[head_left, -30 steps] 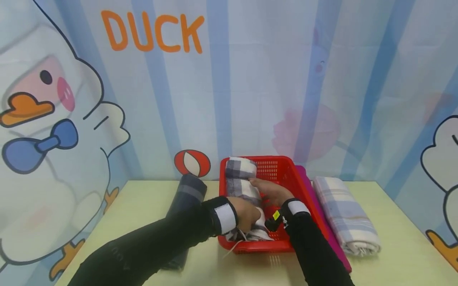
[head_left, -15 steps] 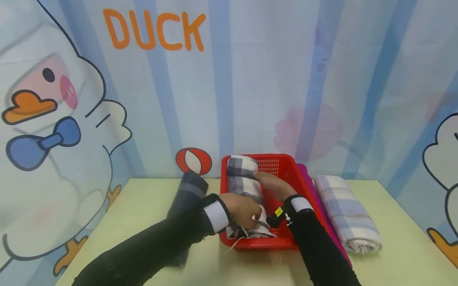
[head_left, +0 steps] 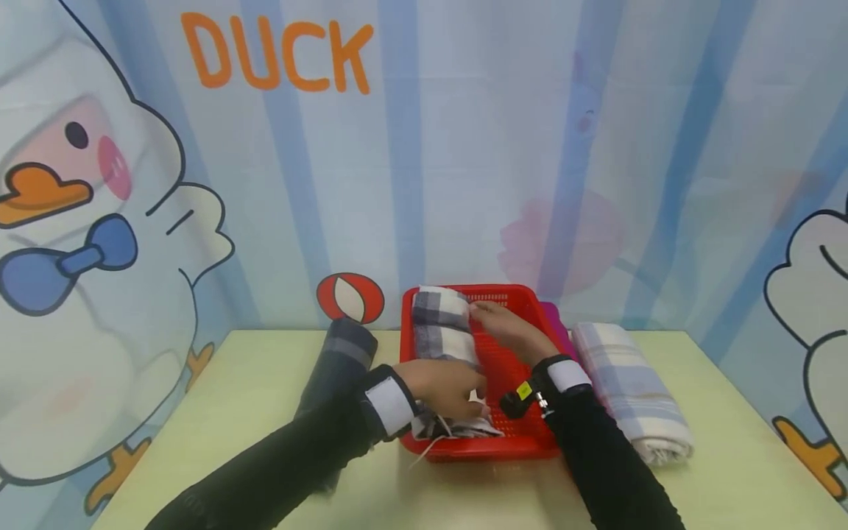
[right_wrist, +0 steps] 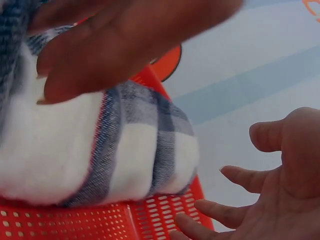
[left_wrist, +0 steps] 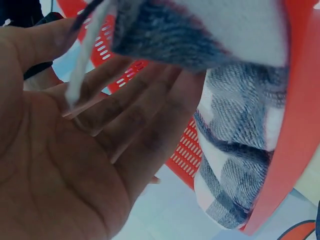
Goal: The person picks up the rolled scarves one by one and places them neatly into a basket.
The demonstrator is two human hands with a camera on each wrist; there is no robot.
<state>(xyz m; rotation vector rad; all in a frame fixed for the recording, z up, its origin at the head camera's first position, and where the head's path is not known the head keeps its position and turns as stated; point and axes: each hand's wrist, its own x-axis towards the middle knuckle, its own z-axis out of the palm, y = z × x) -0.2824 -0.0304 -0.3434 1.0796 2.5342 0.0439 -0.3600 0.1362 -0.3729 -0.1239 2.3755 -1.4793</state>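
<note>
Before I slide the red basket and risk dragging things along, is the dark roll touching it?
Apart: the head view shows a strip of pale tabletop between the dark roll and the red basket.

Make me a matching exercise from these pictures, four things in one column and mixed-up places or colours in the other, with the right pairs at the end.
Things:
1. Basket
2. Checked cloth
3. Dark roll
4. Pale plaid cloth

Places or colours:
A. Outside the basket, to its right
B. Inside the basket, along its left side
C. Red, with holes in it
D. Outside the basket, to its left

Right pairs: 1-C, 2-B, 3-D, 4-A.
</note>
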